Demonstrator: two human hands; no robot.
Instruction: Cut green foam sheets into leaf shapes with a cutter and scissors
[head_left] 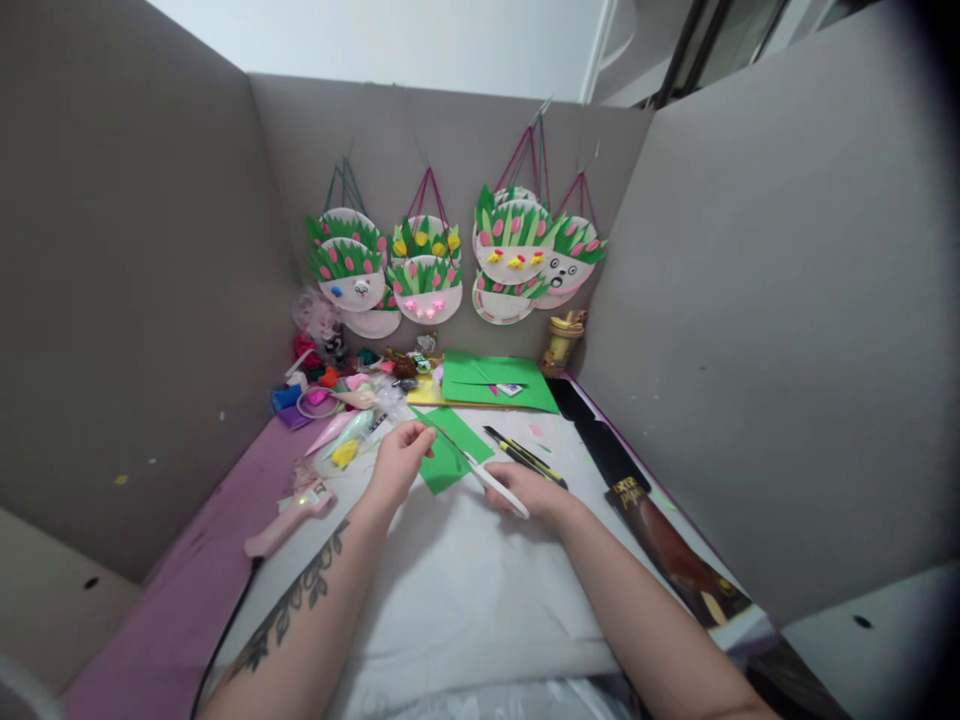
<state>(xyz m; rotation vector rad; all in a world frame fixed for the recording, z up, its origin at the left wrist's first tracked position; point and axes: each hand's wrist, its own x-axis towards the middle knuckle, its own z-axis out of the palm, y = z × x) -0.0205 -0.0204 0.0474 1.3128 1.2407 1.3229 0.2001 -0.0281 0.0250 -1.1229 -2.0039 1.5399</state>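
Centrally, we see the left hand (401, 458) pinching the edge of a green sheet (450, 452) between thumb and fingers, while the right hand (529, 490) is closed around white-handled scissors (480, 472) whose blades lie across the sheet. The sheet rests on the white table cover (465, 590), just ahead of both hands, with only its near part under the blades; we judge the cutting to be at an early stage, since the sheet looks largely whole. Behind it lie more green sheets (499, 382) on a yellow one, seemingly uncut. On the back wall hang paper-plate baskets (450, 262) with green leaves and pink or yellow blooms, which appear finished. A pink glue gun (291, 518) lies to the left, well apart from the hands, and a black-and-yellow tool (525, 456) lies just beyond the right hand. A clutter of small coloured bits (337, 385) sits at the far left, and a small jar (561, 342) stands by the right wall.
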